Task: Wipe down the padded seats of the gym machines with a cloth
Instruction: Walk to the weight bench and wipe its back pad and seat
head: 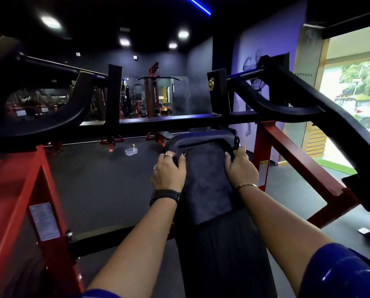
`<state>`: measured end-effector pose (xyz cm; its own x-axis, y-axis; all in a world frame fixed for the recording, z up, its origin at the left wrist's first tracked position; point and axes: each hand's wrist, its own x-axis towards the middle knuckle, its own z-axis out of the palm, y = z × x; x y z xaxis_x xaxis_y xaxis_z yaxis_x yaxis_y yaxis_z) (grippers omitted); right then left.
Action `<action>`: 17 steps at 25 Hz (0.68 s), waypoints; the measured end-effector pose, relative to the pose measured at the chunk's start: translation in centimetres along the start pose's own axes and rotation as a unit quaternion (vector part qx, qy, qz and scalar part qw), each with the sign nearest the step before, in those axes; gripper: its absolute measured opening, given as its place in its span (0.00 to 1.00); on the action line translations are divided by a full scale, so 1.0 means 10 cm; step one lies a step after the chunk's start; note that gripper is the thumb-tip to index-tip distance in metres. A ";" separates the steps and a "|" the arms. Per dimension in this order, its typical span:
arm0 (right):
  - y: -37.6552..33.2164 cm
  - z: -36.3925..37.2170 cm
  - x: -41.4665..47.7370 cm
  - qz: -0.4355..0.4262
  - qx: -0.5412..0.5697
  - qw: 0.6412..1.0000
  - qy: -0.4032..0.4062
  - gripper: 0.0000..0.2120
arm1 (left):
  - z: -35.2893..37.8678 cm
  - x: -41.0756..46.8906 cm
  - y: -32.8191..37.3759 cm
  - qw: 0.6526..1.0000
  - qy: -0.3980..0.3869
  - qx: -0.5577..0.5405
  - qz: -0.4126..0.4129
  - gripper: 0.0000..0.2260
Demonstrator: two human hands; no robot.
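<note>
A long black padded bench (225, 250) of a red-and-black gym machine runs away from me down the middle of the view. A dark grey cloth (207, 186) lies spread flat over its far half, its far end folded over the top of the pad. My left hand (169, 173) grips the cloth's left edge at the pad's side, fingers curled over it. My right hand (241, 166) grips the right edge the same way. A black watch sits on my left wrist and a thin bracelet on my right.
Black lever arms (304, 97) and a crossbar (158, 123) cross in front at chest height. Red frame legs (14, 190) flank the bench on both sides. A small clear container (131, 151) stands on the dark floor beyond. A window is at right.
</note>
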<state>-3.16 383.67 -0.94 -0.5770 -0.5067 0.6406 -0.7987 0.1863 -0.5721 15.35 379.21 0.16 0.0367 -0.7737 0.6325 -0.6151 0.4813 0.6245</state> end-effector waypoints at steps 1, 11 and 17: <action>0.02 0.02 0.00 0.001 -0.018 1.000 0.001 0.22 | 0.02 0.00 -0.07 1.000 0.003 0.003 0.014 0.14; -0.22 0.26 -0.46 -0.107 -0.023 0.994 0.017 0.34 | 0.24 -0.01 -0.11 0.996 0.067 -0.030 0.052 0.18; 0.00 0.40 -0.56 -0.278 -0.184 0.943 0.007 0.40 | 0.38 0.06 -0.19 0.987 0.108 -0.067 0.095 0.22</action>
<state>0.72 383.12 -6.61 -0.0518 -0.6017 0.7970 -0.9818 0.1766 0.0695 13.53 376.24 -2.39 0.1061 -0.5659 0.8176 -0.5186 0.6701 0.5311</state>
